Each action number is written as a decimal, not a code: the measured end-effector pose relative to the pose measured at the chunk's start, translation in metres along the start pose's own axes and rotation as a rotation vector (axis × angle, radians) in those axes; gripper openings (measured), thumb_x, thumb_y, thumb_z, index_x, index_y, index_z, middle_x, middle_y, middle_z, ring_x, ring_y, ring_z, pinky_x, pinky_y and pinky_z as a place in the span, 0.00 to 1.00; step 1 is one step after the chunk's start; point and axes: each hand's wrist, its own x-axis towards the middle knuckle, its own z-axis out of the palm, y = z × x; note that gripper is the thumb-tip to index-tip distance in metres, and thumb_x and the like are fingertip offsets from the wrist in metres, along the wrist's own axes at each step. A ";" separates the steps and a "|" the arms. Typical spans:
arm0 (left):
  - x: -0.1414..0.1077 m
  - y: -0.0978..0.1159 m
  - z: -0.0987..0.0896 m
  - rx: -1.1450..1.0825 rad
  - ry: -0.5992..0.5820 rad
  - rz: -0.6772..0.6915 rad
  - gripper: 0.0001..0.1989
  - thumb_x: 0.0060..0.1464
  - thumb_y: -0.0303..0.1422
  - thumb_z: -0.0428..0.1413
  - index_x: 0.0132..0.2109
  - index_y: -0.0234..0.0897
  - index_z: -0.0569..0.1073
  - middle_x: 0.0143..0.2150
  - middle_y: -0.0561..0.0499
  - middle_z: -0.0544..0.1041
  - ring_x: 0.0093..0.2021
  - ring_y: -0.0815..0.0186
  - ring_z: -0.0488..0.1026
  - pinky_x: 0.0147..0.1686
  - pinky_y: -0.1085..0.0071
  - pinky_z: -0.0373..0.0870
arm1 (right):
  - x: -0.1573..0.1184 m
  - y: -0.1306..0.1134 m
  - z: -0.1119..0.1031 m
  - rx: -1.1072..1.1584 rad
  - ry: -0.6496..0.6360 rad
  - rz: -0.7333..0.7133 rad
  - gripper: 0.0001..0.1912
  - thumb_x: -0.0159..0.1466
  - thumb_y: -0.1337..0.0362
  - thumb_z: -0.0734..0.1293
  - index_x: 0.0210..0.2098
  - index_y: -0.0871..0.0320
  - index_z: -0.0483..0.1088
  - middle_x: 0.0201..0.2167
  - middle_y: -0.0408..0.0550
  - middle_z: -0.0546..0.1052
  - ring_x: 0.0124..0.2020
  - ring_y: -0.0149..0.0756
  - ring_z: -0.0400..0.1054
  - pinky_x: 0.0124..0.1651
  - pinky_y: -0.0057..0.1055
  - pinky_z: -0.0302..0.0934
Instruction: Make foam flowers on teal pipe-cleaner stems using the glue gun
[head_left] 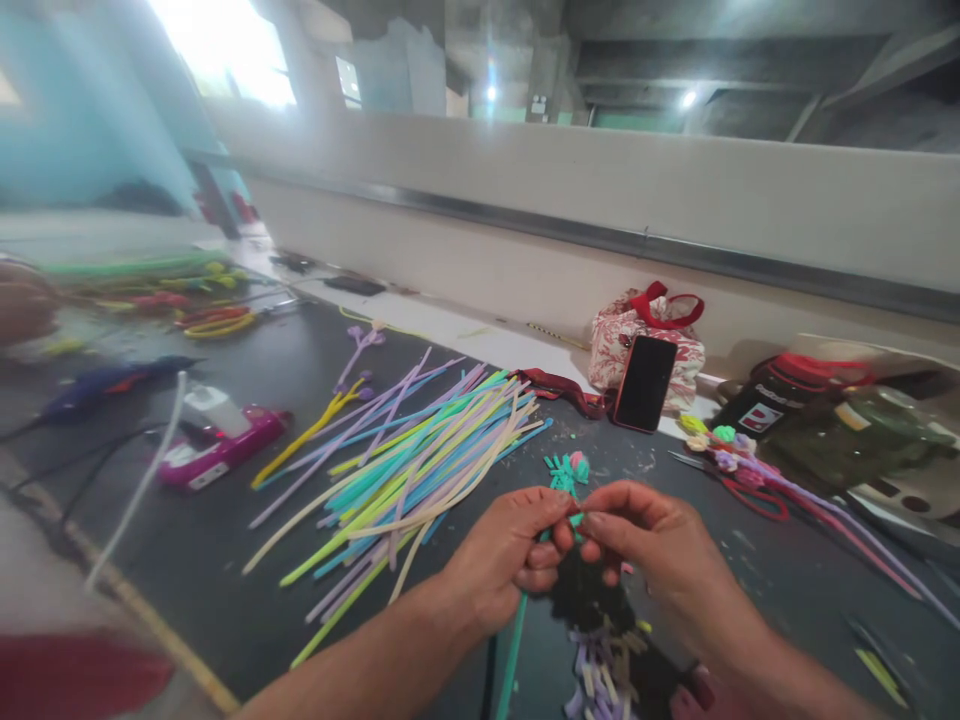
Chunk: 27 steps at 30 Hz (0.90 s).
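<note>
My left hand (pixel 514 545) and my right hand (pixel 645 535) meet over the dark table, fingertips pinched close together. Between them is a teal pipe-cleaner flower (pixel 561 474) with fringed ends and a small pink bud (pixel 579 464). Its long teal stem (pixel 513 650) runs down below my left hand. Fingers cover the spot where both hands grip, so the detail there is hidden. Just below my hands lies a pile of short cut pipe-cleaner pieces (pixel 600 675), mostly lilac and cream. A large spread of long pastel pipe cleaners (pixel 420 470) lies to the left.
A magenta power strip (pixel 225 455) with a white plug and a blue glue gun (pixel 112 385) are on the left. Behind stand a phone (pixel 645 383), a patterned bag (pixel 609 340) and a black bottle (pixel 765 395). Finished pipe-cleaner flowers (pixel 726 458) lie right. Another person's hand (pixel 26 305) shows far left.
</note>
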 end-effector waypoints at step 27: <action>-0.002 0.001 0.001 0.013 0.010 0.138 0.13 0.44 0.36 0.57 0.23 0.33 0.61 0.17 0.60 0.59 0.13 0.83 0.45 0.13 0.81 0.35 | 0.020 0.001 0.004 0.066 -0.151 0.102 0.16 0.49 0.54 0.71 0.23 0.62 0.67 0.17 0.40 0.68 0.15 0.21 0.56 0.18 0.20 0.50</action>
